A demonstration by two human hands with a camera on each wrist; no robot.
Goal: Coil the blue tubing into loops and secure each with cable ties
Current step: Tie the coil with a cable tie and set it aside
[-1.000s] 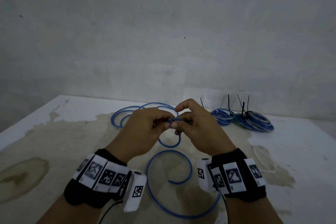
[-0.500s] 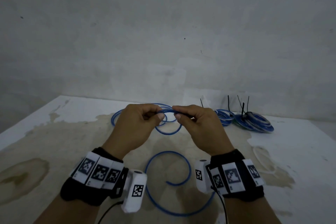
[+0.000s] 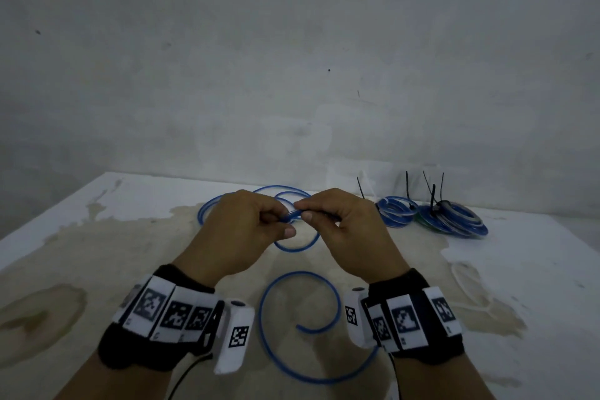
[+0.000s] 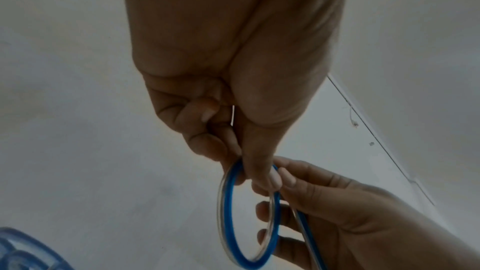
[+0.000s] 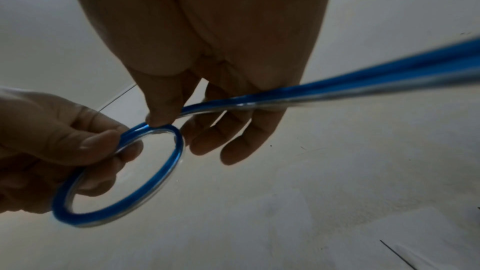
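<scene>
A length of blue tubing (image 3: 293, 276) curls loosely over the stained table (image 3: 97, 253), and its free end lies between my wrists. Both hands hold a small loop of the tubing (image 3: 297, 245) above the table's middle. My left hand (image 3: 256, 221) pinches the top of the loop (image 4: 226, 202) between thumb and fingers. My right hand (image 3: 328, 219) pinches the tubing (image 5: 166, 126) right beside it, thumb on top, and the tube runs on past the palm (image 5: 337, 91). Two tied coils (image 3: 397, 211) (image 3: 454, 219) with black cable ties lie at the far right.
A grey wall (image 3: 292, 58) rises right behind the table's far edge. A further sweep of loose tubing (image 3: 227, 201) lies behind my left hand. A thin white string (image 3: 467, 286) lies on the table to the right of my right wrist.
The hands rose a little and shifted their pinch along the tubing. The small loop now hangs lower below them than half a second ago.
</scene>
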